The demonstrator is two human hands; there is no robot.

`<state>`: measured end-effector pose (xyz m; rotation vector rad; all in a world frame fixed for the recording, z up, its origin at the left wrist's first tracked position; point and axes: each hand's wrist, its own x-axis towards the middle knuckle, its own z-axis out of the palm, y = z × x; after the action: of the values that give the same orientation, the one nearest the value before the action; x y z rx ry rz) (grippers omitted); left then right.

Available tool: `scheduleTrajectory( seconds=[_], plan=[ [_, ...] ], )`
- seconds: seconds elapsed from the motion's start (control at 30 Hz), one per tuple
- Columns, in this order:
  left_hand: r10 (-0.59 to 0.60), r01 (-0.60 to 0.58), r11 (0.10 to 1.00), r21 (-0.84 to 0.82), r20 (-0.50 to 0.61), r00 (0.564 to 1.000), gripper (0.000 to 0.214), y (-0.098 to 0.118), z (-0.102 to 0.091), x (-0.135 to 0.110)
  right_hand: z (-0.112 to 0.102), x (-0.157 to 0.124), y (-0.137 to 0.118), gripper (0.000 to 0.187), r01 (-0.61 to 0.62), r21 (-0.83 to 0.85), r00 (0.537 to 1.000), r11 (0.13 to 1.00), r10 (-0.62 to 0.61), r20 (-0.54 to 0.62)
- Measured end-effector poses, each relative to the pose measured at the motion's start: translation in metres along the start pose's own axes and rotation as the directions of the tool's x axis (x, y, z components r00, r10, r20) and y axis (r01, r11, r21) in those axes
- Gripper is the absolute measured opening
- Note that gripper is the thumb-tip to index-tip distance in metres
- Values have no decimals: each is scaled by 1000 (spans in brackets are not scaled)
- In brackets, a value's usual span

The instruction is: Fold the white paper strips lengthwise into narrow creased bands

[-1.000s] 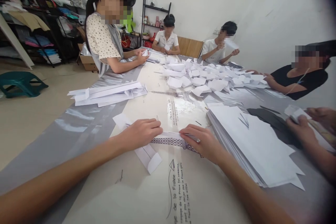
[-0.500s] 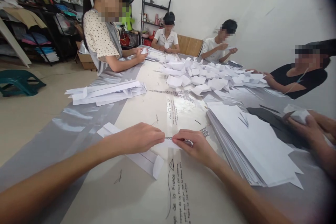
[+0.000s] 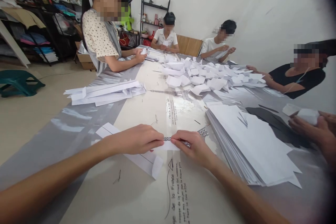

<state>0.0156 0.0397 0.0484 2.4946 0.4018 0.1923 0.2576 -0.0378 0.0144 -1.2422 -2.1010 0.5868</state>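
Only the head view here, looking down at my own arms. My left hand [image 3: 138, 139] is flat on a folded white paper piece [image 3: 143, 159], fingers pressed together, pinning it to the table [image 3: 86, 126] so it doesn't slide. My right hand [image 3: 193, 145] meets it fingertip to fingertip, pinching the narrow end of the same piece [image 3: 170, 144] right at the crease, which looks like why both hands are so close together. The piece lies on the table in front of me, one flap sticking out toward my left.

Around it: a thick stack of flat sheets [image 3: 252, 143] just to my right, another spread of sheets [image 3: 105, 91] farther off on the left, and a heap of folded pieces [image 3: 207, 77] mid-table. A co-worker's hands [image 3: 312, 129] at the right edge hold a small white piece. Nothing lies between my hands and the paper.
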Motion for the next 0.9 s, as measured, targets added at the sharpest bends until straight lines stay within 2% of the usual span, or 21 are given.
scheduleTrajectory(
  seconds=[0.1,0.2,0.27,0.37,0.47,0.53,0.8,0.9],
  plan=[
    [-4,9,995,-95,52,999,36,-3,0,0,0,-1,1,30,0,-1,1000,1000,0,31],
    [-34,61,973,-221,125,992,36,-9,-5,-3,-4,0,3,24,-26,56,998,998,23,67],
    [-53,88,962,-259,138,989,37,-12,-7,-5,-6,0,4,19,-37,111,998,993,32,51],
    [-68,85,978,-191,98,993,37,-11,-6,-4,-5,1,3,19,-39,158,999,987,40,1],
    [-33,33,999,-43,11,999,36,-6,-1,-1,-1,1,1,19,-43,164,999,985,45,-8],
    [-8,8,1000,-17,-20,1000,38,-3,1,1,0,0,0,18,-36,163,999,986,38,-12],
    [-84,103,977,-184,112,990,39,-11,-4,-3,0,0,3,14,0,187,999,982,9,-43],
    [-105,128,972,-199,122,987,40,-11,-4,-2,1,0,3,17,20,181,998,983,-9,-61]
  ],
)
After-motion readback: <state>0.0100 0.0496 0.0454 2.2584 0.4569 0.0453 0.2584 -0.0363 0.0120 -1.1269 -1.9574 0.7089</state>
